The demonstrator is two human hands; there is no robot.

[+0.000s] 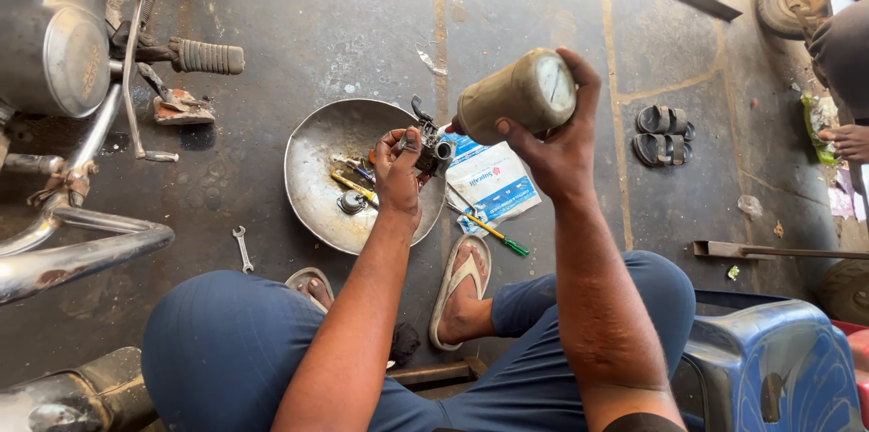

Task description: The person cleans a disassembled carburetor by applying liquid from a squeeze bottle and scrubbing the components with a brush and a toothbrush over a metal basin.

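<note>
The person sits over a dark, stained concrete floor (344,24), knees in blue trousers spread to either side. The left hand (396,174) is curled around a small grey metal carburettor-like part (433,149), fingers and thumb gripping it from the left side, and holds it above the right-hand rim of a wide, shallow, dented metal bowl (312,156). The right hand (557,147) is wrapped around a grimy brownish plastic bottle with a pale round base (520,92), thumb on the near side and fingers over the far side. The bottle is tilted so that its neck points left and down, ending just beside the metal part; whether they touch cannot be told.

Inside the bowl lie a yellow-handled tool (353,187) and a small round metal piece (351,203). Just right of the bowl, a white and blue printed packet (493,180) lies flat on the floor, with a green-and-yellow-handled screwdriver (496,235) near its near edge. A small silver open-ended spanner (242,248) lies on the floor to the left of the bowl. The person's feet in pale flip-flop sandals (457,292) rest near the bowl. At far left stands a motorcycle's chrome engine and footrest (195,56). A pair of dark sandals (663,133) sits well to the right, and a blue plastic stool (769,364) is at near right.
</note>
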